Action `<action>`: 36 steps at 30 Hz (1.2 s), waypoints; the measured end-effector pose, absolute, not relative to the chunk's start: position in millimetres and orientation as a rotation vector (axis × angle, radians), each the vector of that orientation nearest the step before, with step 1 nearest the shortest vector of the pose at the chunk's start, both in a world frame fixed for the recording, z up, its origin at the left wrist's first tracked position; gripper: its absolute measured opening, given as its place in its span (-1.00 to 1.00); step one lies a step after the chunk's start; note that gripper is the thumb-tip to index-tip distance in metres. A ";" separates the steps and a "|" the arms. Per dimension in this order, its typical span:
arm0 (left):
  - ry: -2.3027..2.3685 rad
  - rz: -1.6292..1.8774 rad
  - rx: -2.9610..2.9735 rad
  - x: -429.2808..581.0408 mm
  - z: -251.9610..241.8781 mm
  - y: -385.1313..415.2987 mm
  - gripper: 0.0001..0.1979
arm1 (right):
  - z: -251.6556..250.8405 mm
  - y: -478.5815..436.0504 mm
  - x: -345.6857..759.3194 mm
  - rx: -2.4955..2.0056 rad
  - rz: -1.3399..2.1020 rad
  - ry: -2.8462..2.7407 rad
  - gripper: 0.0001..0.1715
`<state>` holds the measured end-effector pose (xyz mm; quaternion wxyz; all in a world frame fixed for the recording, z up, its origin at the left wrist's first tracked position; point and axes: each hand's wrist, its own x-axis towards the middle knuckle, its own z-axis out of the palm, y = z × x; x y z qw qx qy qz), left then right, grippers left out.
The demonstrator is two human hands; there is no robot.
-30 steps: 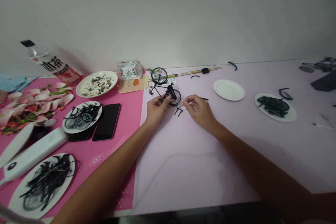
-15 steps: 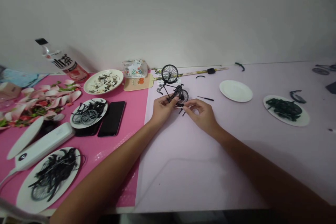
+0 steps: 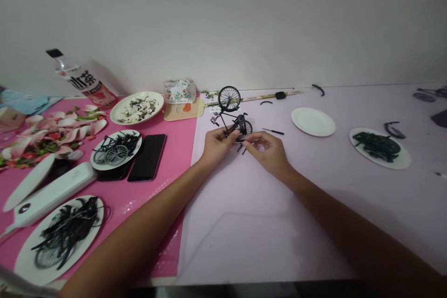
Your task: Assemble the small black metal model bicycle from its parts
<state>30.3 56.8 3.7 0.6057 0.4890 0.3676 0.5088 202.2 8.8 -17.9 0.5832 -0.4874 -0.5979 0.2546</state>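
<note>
A small black model bicycle (image 3: 229, 98) is tilted between my hands, its one wheel pointing toward the wall and the other close to my fingers. My left hand (image 3: 219, 145) is closed on its frame near the lower wheel, thumb on top. At the near end of the bicycle, my right hand (image 3: 267, 149) has thumb and forefinger pinched at its edge; whatever tiny part sits between those fingertips is too small to make out. Thin black bits stick out below the wheel between the hands. A small black screwdriver (image 3: 273, 131) lies just beyond my right hand.
White plates of black model parts (image 3: 21, 260) stand at left, with a phone (image 3: 148, 158) and a bottle (image 3: 91, 84). To the right are a bare white plate (image 3: 313, 121) and a plate of dark green parts (image 3: 401, 158). Loose curved pieces (image 3: 267, 103) lie near the wall.
The bicycle has turned slightly, its upper wheel shifting a little to the right. Both hands keep nearly the same hold, and the view has moved slightly.
</note>
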 end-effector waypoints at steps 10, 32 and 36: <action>0.825 1.175 1.121 31.3 0.9 58.7 -0.40 | -18.0 9.9 204.7 -1.148 0.534 -1.436 -0.91; 0.819 1.107 1.387 30.7 1.5 55.0 -0.41 | -26.7 15.1 210.8 -1.255 0.202 -1.620 -0.90; 0.831 1.094 1.425 29.5 4.0 54.1 -0.48 | -24.0 14.2 209.9 -1.242 0.207 -1.615 -0.92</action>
